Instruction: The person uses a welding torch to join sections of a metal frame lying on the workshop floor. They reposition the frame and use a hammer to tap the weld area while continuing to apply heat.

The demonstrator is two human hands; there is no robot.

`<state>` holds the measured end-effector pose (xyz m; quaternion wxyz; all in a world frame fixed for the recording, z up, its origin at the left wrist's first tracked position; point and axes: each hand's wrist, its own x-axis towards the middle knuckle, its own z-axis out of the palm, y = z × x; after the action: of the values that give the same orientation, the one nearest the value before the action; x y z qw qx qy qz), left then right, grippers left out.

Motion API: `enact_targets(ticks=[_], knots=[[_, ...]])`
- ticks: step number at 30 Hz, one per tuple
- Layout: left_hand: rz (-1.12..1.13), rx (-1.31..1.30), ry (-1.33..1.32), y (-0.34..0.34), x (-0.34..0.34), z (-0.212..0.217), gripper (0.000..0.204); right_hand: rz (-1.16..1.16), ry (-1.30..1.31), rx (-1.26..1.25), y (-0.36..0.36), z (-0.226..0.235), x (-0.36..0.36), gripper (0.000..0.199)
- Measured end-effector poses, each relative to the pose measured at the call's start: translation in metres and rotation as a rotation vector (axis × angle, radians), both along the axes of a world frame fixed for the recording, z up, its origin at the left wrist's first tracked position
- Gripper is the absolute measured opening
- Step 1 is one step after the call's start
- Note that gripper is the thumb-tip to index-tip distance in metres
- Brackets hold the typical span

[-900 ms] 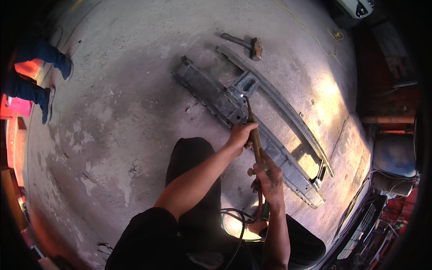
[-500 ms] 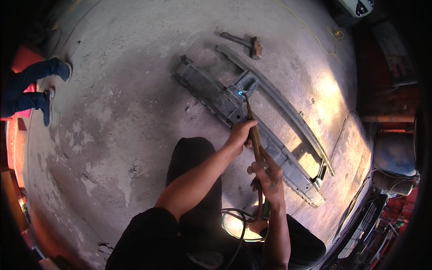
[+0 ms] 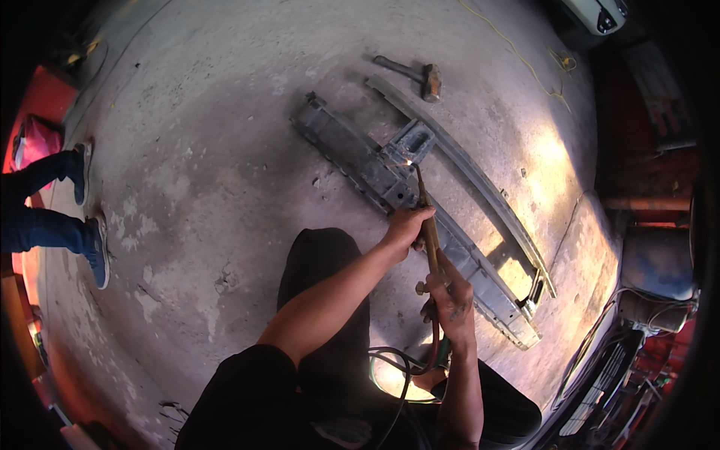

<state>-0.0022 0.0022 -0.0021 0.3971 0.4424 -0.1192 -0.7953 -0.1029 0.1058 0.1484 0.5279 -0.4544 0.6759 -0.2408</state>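
Observation:
A brass gas torch [image 3: 429,240] points up and away from me, its small bright flame at the tip touching a bracket on a long grey metal frame [image 3: 360,161] lying on the concrete floor. My left hand [image 3: 406,226] grips the torch tube near its middle. My right hand [image 3: 451,298] holds the torch handle lower down, by the valves. Hoses [image 3: 397,367] run from the handle back toward my lap. A second, thinner curved metal bar [image 3: 480,180] lies beside the frame.
A hammer [image 3: 415,74] lies on the floor beyond the frame. Another person's legs in blue jeans and shoes [image 3: 56,217] stand at the left edge. Yellow cord [image 3: 525,64] trails at the upper right. Machinery and cables crowd the right edge.
The other person's legs at the left have shifted lower and nearer. The flame has dimmed from bluish to a small bright point. My hands stay on the torch.

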Motion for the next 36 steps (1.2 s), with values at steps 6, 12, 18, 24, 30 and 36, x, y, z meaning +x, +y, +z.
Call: enact_targets(ticks=[6,12,18,24,30,36], knots=[[-0.043,-0.036,-0.005,0.003,-0.001,0.003,0.029,-0.01,-0.019,-0.021,0.004,0.001,-0.003,0.06],[-0.066,-0.031,-0.022,0.004,-0.002,0.008,0.029,-0.018,-0.004,-0.015,0.008,0.002,-0.005,0.056],[-0.072,-0.052,0.001,0.005,-0.002,-0.001,0.028,-0.01,-0.007,-0.02,0.01,0.0,-0.007,0.059],[0.012,-0.023,0.005,-0.003,0.004,-0.006,0.028,0.03,-0.055,-0.013,-0.004,-0.005,0.0,0.06],[0.173,0.019,0.066,-0.011,0.014,-0.004,0.026,0.073,-0.078,-0.026,-0.019,-0.013,0.007,0.06],[0.194,0.013,0.036,-0.012,0.017,-0.002,0.025,0.083,-0.083,-0.022,-0.023,-0.009,0.012,0.058]])
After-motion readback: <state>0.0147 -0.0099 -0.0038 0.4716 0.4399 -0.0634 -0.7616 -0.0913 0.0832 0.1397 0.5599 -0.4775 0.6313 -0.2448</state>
